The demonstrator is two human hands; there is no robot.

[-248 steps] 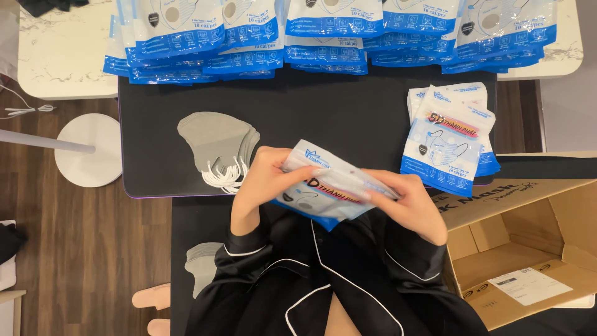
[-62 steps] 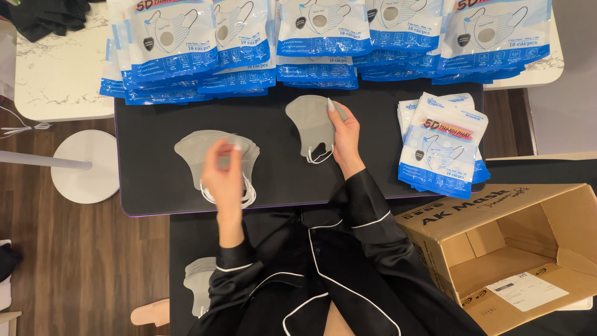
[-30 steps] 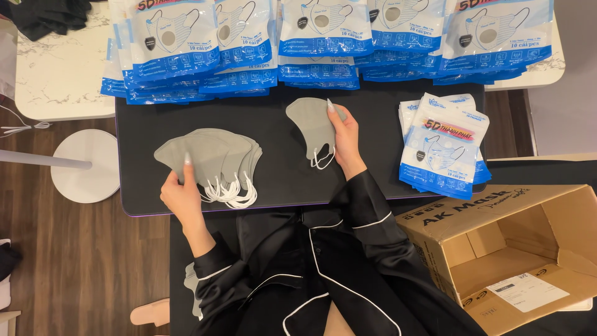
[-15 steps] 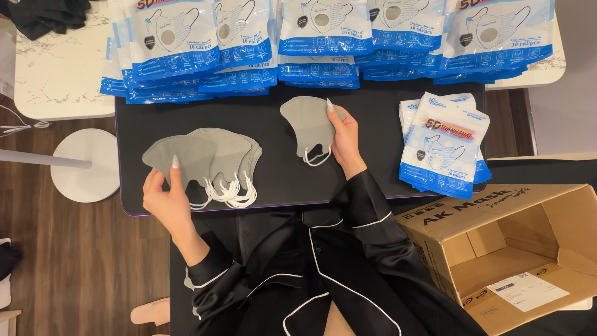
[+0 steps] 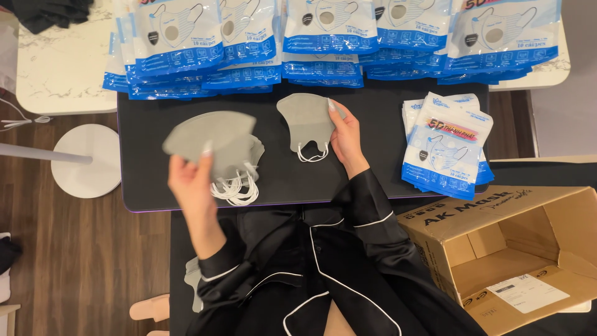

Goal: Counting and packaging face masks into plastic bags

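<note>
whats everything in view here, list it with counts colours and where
loose mask: one, grey, centre of mat, under right hand
mask pile: several, grey with white loops, left of mat
lifted mask: one, grey, blurred, in left hand
mat: one, black, on desk
packets: many, blue and white, row along far edge
packet stack: a few, blue and white, right of mat
box: one, brown cardboard, open, lower right
round base: one, white, on wood floor, left
left hand: holds lifted mask
right hand: rests on loose mask
</note>
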